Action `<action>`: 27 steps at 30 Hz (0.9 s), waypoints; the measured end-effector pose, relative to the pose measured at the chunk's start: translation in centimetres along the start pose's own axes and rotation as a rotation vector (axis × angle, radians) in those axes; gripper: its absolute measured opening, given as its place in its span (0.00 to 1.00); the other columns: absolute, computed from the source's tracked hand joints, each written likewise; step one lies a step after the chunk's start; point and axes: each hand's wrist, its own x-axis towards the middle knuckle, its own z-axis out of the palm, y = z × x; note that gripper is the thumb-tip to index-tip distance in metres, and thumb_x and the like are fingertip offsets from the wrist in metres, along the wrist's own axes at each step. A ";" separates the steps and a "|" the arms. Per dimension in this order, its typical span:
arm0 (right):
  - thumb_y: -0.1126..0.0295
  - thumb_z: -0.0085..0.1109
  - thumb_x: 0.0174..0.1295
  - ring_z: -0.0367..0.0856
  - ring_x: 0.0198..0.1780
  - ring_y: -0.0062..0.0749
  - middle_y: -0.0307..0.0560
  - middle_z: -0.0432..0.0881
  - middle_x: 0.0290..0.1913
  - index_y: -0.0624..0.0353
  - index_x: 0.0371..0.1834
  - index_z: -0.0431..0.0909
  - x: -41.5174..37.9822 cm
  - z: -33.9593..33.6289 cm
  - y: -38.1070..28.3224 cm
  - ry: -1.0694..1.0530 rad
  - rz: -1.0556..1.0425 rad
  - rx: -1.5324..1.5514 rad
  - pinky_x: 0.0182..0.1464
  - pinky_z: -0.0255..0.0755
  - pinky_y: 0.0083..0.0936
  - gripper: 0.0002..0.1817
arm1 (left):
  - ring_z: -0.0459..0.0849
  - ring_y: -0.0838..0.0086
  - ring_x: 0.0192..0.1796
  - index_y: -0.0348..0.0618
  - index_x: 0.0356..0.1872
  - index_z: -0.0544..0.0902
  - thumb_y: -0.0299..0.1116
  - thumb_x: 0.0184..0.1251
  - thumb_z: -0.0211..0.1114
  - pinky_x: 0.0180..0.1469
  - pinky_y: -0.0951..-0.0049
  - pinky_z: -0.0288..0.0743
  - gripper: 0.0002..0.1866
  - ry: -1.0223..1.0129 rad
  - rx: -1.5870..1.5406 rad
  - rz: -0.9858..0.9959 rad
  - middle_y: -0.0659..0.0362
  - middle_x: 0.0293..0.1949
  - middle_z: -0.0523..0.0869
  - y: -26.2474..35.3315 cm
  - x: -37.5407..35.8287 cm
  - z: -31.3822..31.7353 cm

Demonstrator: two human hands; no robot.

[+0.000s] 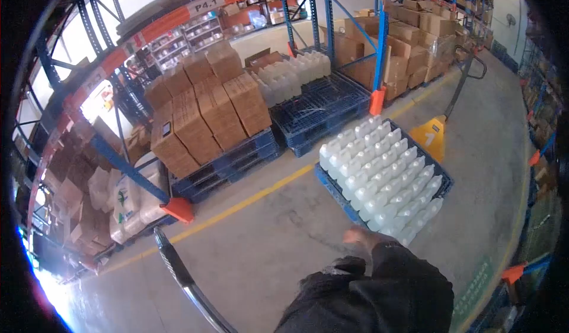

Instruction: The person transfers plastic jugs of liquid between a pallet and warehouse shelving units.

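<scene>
My right hand [360,236] reaches out from a dark sleeve [409,268] at the lower middle, near the front corner of a loaded blue pallet [341,195]. It is small and blurred, so I cannot tell how its fingers are set. Rows of translucent white jugs [385,173] stand upright and close together on that pallet. Behind them is a yellow pallet jack [428,136] marked 1, its long handle [459,87] leaning up to the right. My left hand does not show. At the lower left, a metal bar with a black grip [170,262] rises from the bottom edge.
Blue and orange racking [381,54] lines the far side, with brown cartons [216,111] on a blue pallet. More white jugs [290,75] stand on another pallet [323,105]. A yellow line [249,199] runs along the concrete floor. More racks [539,137] border the right.
</scene>
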 end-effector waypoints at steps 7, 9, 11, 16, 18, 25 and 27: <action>0.54 0.58 0.53 0.82 0.46 0.48 0.54 0.84 0.42 0.55 0.44 0.82 14.8 -13.1 -23.9 0.183 -0.075 0.101 0.49 0.75 0.42 0.20 | 0.75 0.68 0.34 0.40 0.40 0.77 0.45 0.67 0.60 0.34 0.67 0.68 0.16 -0.330 0.100 -0.144 0.56 0.33 0.77 -0.4 13.7 1.7; 0.57 0.60 0.54 0.82 0.45 0.47 0.56 0.84 0.41 0.57 0.43 0.81 18.9 -15.2 -29.2 0.207 -0.097 0.177 0.48 0.75 0.41 0.19 | 0.75 0.70 0.31 0.40 0.37 0.77 0.44 0.67 0.60 0.31 0.68 0.68 0.15 -0.373 0.110 -0.178 0.57 0.30 0.77 -1.1 17.9 0.6; 0.57 0.61 0.54 0.82 0.45 0.47 0.57 0.83 0.41 0.59 0.41 0.80 23.5 -17.5 -34.6 0.093 -0.192 0.201 0.48 0.75 0.41 0.18 | 0.75 0.71 0.28 0.41 0.35 0.78 0.43 0.67 0.61 0.28 0.69 0.68 0.14 -0.378 0.088 -0.200 0.58 0.27 0.77 -1.8 22.4 -1.8; 0.51 0.57 0.60 0.81 0.46 0.48 0.56 0.84 0.37 0.58 0.37 0.81 31.9 -23.1 -46.6 0.229 -0.193 0.335 0.50 0.74 0.43 0.20 | 0.76 0.74 0.21 0.43 0.29 0.79 0.40 0.67 0.61 0.21 0.72 0.68 0.12 -0.325 -0.404 -0.156 0.61 0.20 0.77 -4.2 39.4 -10.9; 0.48 0.58 0.59 0.81 0.48 0.49 0.58 0.83 0.41 0.60 0.40 0.80 35.1 -26.9 -51.1 0.282 -0.146 0.449 0.51 0.73 0.42 0.23 | 0.77 0.76 0.23 0.43 0.38 0.78 0.39 0.66 0.63 0.20 0.76 0.67 0.10 -0.184 -0.546 -0.190 0.61 0.26 0.80 0.6 44.1 -12.9; 0.40 0.59 0.54 0.72 0.61 0.55 0.67 0.74 0.57 0.72 0.59 0.67 55.5 -39.3 -67.4 0.611 -0.039 0.414 0.61 0.68 0.40 0.44 | 0.80 0.78 0.28 0.38 0.48 0.78 0.40 0.66 0.63 0.25 0.78 0.71 0.17 0.077 -0.264 0.063 0.60 0.28 0.81 21.1 50.7 -17.0; 0.38 0.58 0.54 0.71 0.63 0.56 0.69 0.71 0.61 0.72 0.65 0.62 62.7 -42.0 -71.1 0.515 0.021 0.392 0.64 0.66 0.40 0.48 | 0.80 0.78 0.28 0.38 0.48 0.78 0.40 0.66 0.63 0.26 0.78 0.72 0.17 0.098 -0.290 0.028 0.59 0.28 0.82 20.9 52.7 -16.2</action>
